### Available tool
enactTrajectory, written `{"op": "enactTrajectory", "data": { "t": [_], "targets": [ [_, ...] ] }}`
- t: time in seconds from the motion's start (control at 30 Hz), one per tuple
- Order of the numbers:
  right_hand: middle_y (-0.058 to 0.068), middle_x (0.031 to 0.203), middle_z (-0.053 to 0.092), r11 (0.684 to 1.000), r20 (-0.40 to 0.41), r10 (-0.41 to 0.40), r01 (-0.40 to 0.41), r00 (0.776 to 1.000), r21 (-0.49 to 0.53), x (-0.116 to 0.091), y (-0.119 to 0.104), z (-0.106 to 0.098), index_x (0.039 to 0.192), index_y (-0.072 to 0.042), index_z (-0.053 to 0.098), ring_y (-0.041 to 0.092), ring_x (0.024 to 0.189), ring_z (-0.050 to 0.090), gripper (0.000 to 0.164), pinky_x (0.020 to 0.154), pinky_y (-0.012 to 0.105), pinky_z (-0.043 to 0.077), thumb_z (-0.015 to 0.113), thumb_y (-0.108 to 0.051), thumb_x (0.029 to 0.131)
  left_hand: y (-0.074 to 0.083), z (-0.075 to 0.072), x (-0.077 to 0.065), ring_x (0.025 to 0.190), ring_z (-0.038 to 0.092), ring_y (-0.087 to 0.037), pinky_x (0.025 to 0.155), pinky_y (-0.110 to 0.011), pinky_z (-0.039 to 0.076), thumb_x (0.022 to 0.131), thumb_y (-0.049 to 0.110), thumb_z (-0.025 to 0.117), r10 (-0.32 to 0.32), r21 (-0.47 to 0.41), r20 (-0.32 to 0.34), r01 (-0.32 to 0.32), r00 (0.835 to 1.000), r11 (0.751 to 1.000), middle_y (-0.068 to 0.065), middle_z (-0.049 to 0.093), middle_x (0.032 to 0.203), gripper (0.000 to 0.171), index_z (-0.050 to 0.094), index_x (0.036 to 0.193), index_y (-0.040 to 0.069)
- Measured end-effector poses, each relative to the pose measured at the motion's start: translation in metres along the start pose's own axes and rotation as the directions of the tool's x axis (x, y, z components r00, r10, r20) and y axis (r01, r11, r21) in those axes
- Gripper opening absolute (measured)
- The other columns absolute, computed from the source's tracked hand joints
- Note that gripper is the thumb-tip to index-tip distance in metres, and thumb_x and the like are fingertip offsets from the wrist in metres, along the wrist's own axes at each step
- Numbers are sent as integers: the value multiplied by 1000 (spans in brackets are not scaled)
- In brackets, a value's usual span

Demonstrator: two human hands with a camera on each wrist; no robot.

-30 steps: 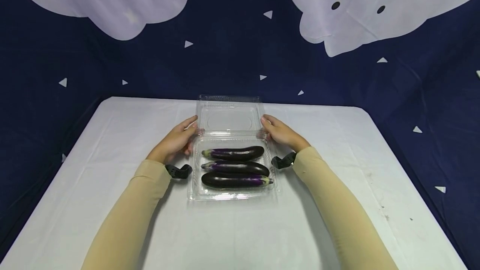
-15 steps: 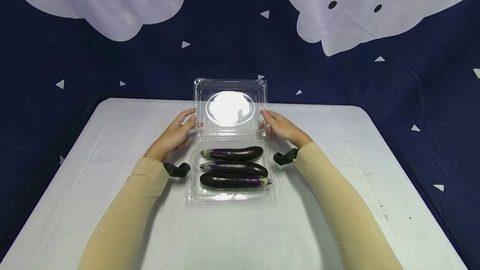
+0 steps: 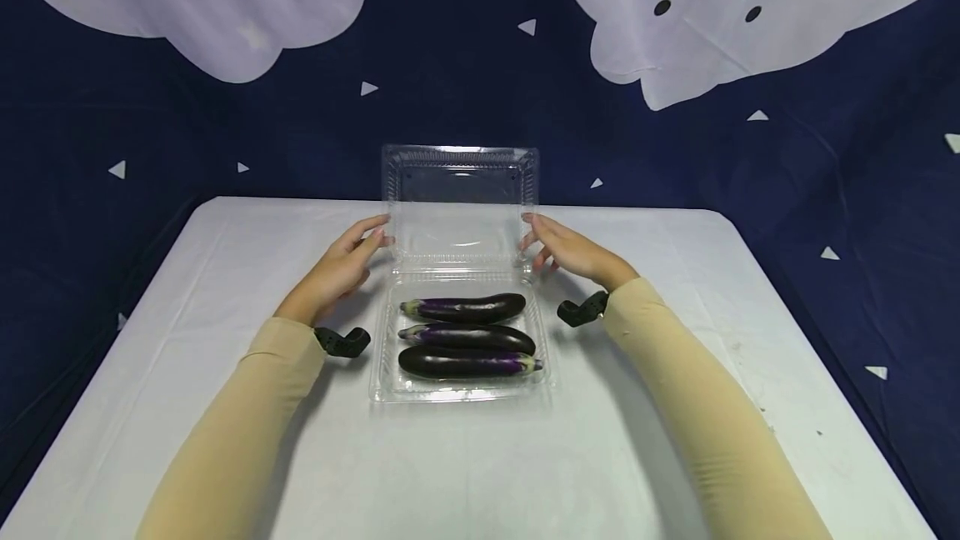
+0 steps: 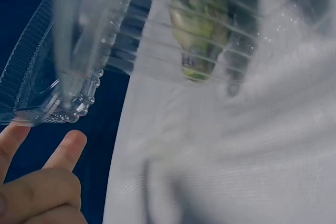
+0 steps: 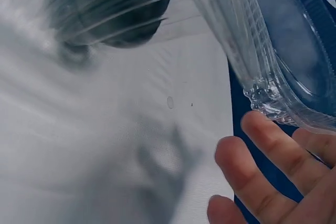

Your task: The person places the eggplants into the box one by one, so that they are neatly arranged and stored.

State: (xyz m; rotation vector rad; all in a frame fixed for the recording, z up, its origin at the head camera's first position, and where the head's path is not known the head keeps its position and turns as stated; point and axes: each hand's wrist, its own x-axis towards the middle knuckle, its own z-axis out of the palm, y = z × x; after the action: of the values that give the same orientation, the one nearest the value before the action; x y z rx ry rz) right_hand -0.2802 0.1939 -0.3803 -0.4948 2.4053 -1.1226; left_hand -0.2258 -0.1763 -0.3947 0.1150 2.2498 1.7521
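Three dark purple eggplants lie side by side in the base (image 3: 459,395) of a clear plastic clamshell box: a far eggplant (image 3: 465,307), a middle eggplant (image 3: 471,337) and a near eggplant (image 3: 468,362). The box's clear lid (image 3: 460,156) stands raised at the back, hinged to the base. At its left side is my left hand (image 3: 337,271), fingers extended; in the left wrist view a fingertip (image 4: 21,120) is right at the lid's rim. My right hand (image 3: 576,257) is at the lid's right side, fingers spread, with fingertips (image 5: 257,121) by the lid corner in the right wrist view.
A white cloth covers the table (image 3: 465,465), whose far edge runs just behind the box. Behind hangs a dark blue backdrop (image 3: 450,40) with printed clouds and small triangles. Black wrist devices (image 3: 343,343) sit at the sleeves' cuffs.
The lid has swung from lying back to standing more upright, raised by both hands. Both hands have since loosened and moved slightly outward. The eggplants have stayed in place.
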Motion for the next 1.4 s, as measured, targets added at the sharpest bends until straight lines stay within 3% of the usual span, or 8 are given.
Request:
{"op": "enactTrajectory", "data": {
  "t": [0.1, 0.17, 0.27, 0.43, 0.8, 0.93, 1.03, 1.4],
  "targets": [
    [15, 135, 55, 1000, -15, -12, 12, 1000, 5, -3, -3, -1, 160, -13, 17, 34, 98, 64, 68, 85, 50, 49, 6, -53, 106, 6, -1, -4, 41, 26, -5, 44, -25, 37, 103, 54, 38, 17, 29, -22, -17, 1000, 999, -11, 45, 152, 59, 31, 155, 28],
    [15, 136, 55, 1000, -29, -27, 27, 999, 6, -6, -5, 0, 160, -15, 17, 36, 100, 64, 70, 86, 52, 48, 2, -55, 104, 11, -1, -7, 58, 47, -1, 68, -31, 54, 103, 54, 39, 23, 41, -36, -22, 999, 999, -9, 42, 154, 60, 34, 155, 25],
    [16, 137, 54, 998, -56, -66, 66, 996, -2, -12, -7, 0, 160, -16, 18, 38, 104, 62, 75, 87, 53, 46, -2, -58, 102, 17, 0, -11, 61, 47, -2, 82, -37, 54, 103, 56, 38, 33, 62, -47, -30, 998, 998, -8, 42, 154, 61, 38, 152, 19],
    [18, 143, 48, 990, -104, -139, 137, 985, -27, -25, -9, 2, 160, -15, 20, 41, 113, 57, 89, 91, 52, 43, -7, -69, 94, 27, -1, -23, 41, 24, -7, 41, -25, 25, 101, 67, 19, 68, 43, -8, -68, 998, 997, -12, 42, 152, 75, 35, 152, 15],
    [13, 156, 36, 971, -153, -236, 237, 960, -15, -55, -14, 5, 158, -17, 28, 40, 124, 49, 93, 98, 53, 39, -12, -70, 92, 46, 3, -55, 41, 21, -10, 40, -28, 22, 98, 70, 3, 79, 86, 34, -82, 996, 993, -17, 39, 150, 83, 35, 149, 13],
    [13, 156, 36, 966, -164, -256, 257, 953, -13, -64, -16, 10, 157, -15, 30, 42, 121, 50, 94, 97, 52, 40, -11, -71, 92, 50, 7, -67, 99, 60, -24, 88, -47, 52, 103, 61, 4, 95, 126, 8, -96, 995, 987, -20, 39, 149, 79, 40, 143, 3],
    [14, 153, 39, 970, -174, -240, 242, 955, -9, -72, -18, 14, 155, -11, 32, 41, 122, 50, 93, 97, 52, 39, -11, -67, 95, 50, 10, -77, 147, 24, -33, 110, -70, 26, 104, 58, 5, 105, 171, -12, -101, 994, 980, -20, 38, 150, 78, 43, 141, -1],
    [15, 151, 38, 955, -196, -295, 297, 935, -17, -101, -11, 34, 155, -13, 33, 35, 126, 43, 83, 99, 54, 38, -10, -58, 100, 42, 27, -111, 149, 21, -41, 109, -66, 31, 100, 64, -2, 32, 262, -64, -15, 997, 965, -16, 25, 162, 86, 41, 150, 10]
  ]
}}
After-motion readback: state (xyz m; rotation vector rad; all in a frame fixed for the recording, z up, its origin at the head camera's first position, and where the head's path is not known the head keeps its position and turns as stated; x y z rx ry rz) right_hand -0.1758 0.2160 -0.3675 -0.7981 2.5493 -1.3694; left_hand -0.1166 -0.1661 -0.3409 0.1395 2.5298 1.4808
